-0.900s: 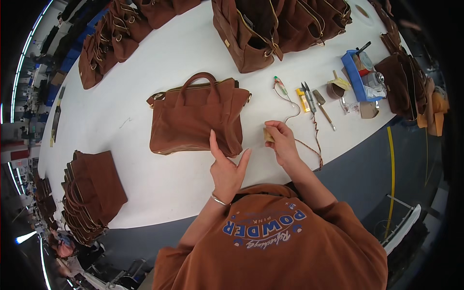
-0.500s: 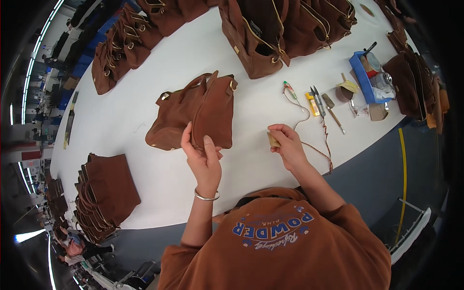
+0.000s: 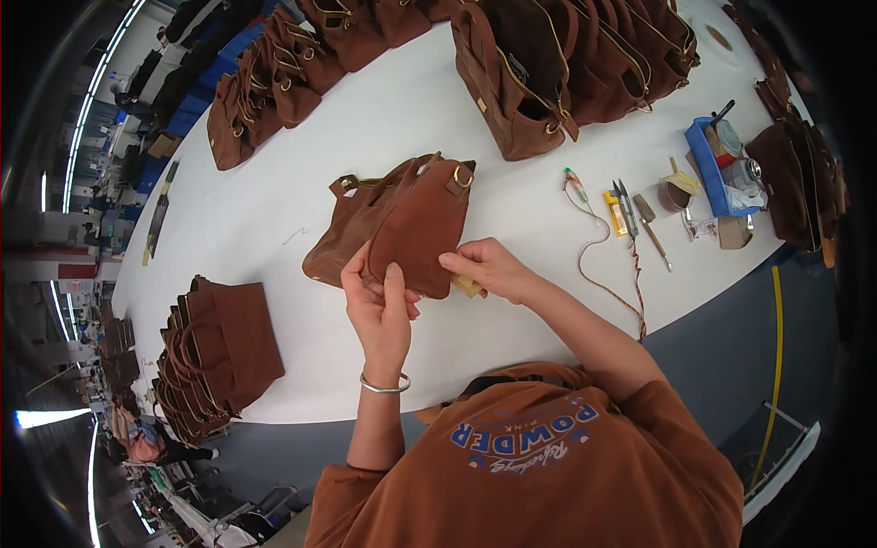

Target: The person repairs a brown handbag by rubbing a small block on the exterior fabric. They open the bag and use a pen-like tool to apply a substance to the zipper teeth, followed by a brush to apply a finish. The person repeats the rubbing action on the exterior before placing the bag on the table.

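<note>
Pinched between the thumb and bent fingers of my left hand (image 3: 379, 306), with little gap showing, is the lower left edge of the end panel on a soft brown, leather-look handbag (image 3: 422, 228). The fingers of my right hand (image 3: 484, 267) close on a small, pale yellow block (image 3: 469, 286), partly hidden, its material unclear. Those fingertips overlap the panel's lower right edge; whether they press on it, I cannot tell.

The handbag lies just ahead of my fingers, tilted over the smooth white surface (image 3: 525, 219), its rounded end panel facing me and its long axis running away to the left. Neither hand is clearly nearer: the panel sits between them, one hand at each edge.

Farther right lie slim grey thread snips (image 3: 625, 208) and a blue plastic bin (image 3: 705, 164); well to the left stands a row of brown handbags (image 3: 242, 333).
</note>
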The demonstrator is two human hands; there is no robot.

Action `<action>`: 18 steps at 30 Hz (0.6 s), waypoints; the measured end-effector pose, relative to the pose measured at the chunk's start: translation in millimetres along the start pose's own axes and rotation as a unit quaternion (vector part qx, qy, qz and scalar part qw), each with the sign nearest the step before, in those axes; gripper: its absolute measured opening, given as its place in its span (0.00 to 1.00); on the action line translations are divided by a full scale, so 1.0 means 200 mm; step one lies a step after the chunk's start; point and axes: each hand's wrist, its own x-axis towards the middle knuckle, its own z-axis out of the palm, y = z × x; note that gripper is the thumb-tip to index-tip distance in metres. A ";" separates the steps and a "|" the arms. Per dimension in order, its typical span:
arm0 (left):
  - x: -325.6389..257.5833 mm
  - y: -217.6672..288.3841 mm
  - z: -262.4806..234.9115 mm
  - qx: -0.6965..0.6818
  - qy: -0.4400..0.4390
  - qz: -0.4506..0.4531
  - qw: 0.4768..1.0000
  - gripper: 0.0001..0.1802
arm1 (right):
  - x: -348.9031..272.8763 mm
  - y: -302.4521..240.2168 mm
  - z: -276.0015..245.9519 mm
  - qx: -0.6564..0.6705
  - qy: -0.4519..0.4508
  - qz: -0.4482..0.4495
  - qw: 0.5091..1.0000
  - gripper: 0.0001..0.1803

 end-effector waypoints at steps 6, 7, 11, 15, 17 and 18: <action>0.02 -0.07 -0.07 0.121 -0.095 0.047 0.987 0.28 | 0.08 0.15 0.03 0.030 -0.052 0.012 0.998 0.24; 0.03 -0.07 -0.09 0.158 -0.119 0.059 0.978 0.28 | 0.10 0.20 0.03 0.037 -0.043 0.000 0.998 0.24; 0.05 -0.06 -0.08 0.250 -0.148 0.045 0.956 0.25 | 0.14 0.31 0.03 0.041 -0.034 -0.015 0.998 0.23; 0.07 -0.14 -0.04 0.240 -0.140 0.051 0.959 0.20 | 0.16 0.37 0.02 0.054 -0.038 -0.003 0.998 0.23; 0.08 -0.19 -0.03 0.238 -0.145 0.048 0.959 0.18 | 0.16 0.41 0.02 0.057 -0.040 0.004 0.998 0.22; 0.08 -0.21 -0.03 0.230 -0.143 0.042 0.962 0.17 | 0.16 0.41 0.02 0.058 -0.043 0.007 0.997 0.22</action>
